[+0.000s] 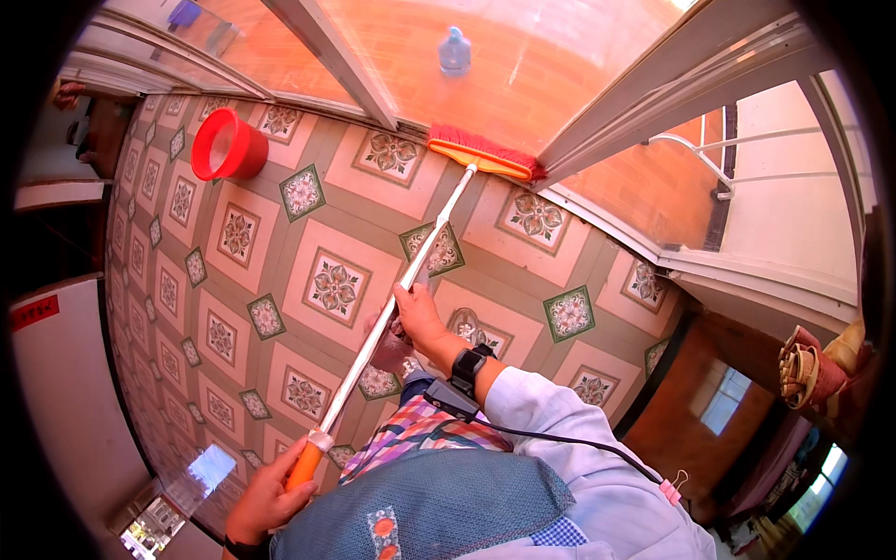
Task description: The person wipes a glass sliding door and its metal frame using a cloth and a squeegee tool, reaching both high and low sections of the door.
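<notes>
A broom with a long white handle (374,339), an orange head (483,159) and red bristles (462,137) runs diagonally ahead of me. Around the orange grip at its near end, my left hand (273,493) is closed, beside my body. Farther up the handle, my right hand (423,318) grips it at about the middle; a black strap and a small cabled device sit on that wrist. At the far end, the bristles lie against the threshold of a framed glass door (371,70). The patterned tile floor (413,189) spreads beneath.
A red bucket (245,150) stands on the tiles at the upper left, near the glass partition. Beyond the glass is a clear bluish plastic bottle (455,54) on orange flooring. A white metal rail (700,161) shows past the right-hand frame. Brown furniture (689,381) lines the right side.
</notes>
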`<action>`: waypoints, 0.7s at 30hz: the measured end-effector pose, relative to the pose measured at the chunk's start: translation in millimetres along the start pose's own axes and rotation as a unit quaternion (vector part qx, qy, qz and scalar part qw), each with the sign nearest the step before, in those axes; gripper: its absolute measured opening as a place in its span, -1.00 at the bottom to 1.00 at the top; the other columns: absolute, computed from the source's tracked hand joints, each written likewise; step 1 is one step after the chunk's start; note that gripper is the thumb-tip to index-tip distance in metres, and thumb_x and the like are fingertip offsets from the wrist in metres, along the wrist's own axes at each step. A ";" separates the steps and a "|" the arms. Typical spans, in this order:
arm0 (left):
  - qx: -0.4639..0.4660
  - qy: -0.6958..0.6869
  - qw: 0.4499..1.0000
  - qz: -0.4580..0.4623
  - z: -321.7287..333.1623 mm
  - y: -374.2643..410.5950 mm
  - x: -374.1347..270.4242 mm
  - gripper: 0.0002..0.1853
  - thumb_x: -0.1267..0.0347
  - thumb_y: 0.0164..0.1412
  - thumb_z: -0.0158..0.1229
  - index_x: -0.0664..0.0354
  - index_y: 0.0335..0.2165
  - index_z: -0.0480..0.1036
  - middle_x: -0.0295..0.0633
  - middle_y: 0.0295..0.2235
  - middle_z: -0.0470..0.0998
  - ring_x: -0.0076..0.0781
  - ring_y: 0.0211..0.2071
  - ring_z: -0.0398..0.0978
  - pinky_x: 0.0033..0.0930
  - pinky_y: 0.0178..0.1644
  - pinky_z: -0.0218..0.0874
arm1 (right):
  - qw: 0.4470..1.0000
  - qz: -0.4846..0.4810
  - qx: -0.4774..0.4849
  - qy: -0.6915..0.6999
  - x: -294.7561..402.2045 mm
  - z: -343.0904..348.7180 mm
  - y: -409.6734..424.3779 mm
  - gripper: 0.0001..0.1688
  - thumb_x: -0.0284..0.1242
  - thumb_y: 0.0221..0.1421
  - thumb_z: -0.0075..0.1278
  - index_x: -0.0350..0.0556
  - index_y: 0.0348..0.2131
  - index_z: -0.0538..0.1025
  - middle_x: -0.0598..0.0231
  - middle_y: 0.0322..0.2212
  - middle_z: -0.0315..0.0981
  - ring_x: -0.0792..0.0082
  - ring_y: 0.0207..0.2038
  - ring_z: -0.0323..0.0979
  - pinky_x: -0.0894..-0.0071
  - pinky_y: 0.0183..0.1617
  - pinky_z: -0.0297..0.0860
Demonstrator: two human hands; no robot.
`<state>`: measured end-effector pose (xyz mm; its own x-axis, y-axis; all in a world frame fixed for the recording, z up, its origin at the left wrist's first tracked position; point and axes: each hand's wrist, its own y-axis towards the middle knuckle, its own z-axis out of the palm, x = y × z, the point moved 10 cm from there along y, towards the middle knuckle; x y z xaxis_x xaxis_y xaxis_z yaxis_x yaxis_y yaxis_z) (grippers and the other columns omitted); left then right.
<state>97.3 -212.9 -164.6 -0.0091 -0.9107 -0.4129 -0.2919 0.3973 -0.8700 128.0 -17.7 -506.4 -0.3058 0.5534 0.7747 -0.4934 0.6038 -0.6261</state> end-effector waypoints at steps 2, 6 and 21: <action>0.000 0.007 1.000 0.018 14.8 29.1 -12.4 -0.34 0.45 0.01 0.15 0.31 0.09 0.12 -0.06 -0.36 0.47 -0.49 -0.36 0.44 -0.49 -0.26 0.24 | 0.999 0.038 0.021 0.025 -4.8 -20.1 26.6 -0.65 -0.27 0.15 -0.16 -0.25 -0.47 0.36 0.28 -0.69 0.35 0.48 -0.69 0.31 0.50 -0.64 0.26; -0.012 0.049 0.995 0.087 21.5 55.4 -24.5 -0.35 0.45 0.00 0.15 0.34 0.08 0.13 -0.06 -0.38 0.46 -0.44 -0.38 0.45 -0.48 -0.27 0.25 | 0.982 0.168 0.068 0.054 15.2 -26.7 10.6 -0.66 -0.27 0.13 -0.12 -0.21 -0.52 0.38 0.32 -0.69 0.32 0.58 -0.71 0.25 0.54 -0.67 0.20; 0.137 -0.310 0.937 -0.087 21.3 39.2 -32.3 -0.38 0.56 0.09 0.00 0.28 0.13 0.03 -0.32 -0.53 0.33 -0.64 -0.67 0.26 -0.65 -0.60 0.11 | 0.928 0.225 0.073 0.287 17.0 -26.2 -12.4 -0.88 -0.50 -0.02 -0.10 -0.23 -0.50 0.38 0.20 -0.63 0.43 0.37 -0.70 0.35 0.45 -0.65 0.35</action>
<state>106.6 -165.5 -191.0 0.5974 -0.7583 -0.2611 0.0208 0.3401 -0.9402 150.3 -0.7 -487.8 -0.0446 0.9706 0.2364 -0.5386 0.1759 -0.8240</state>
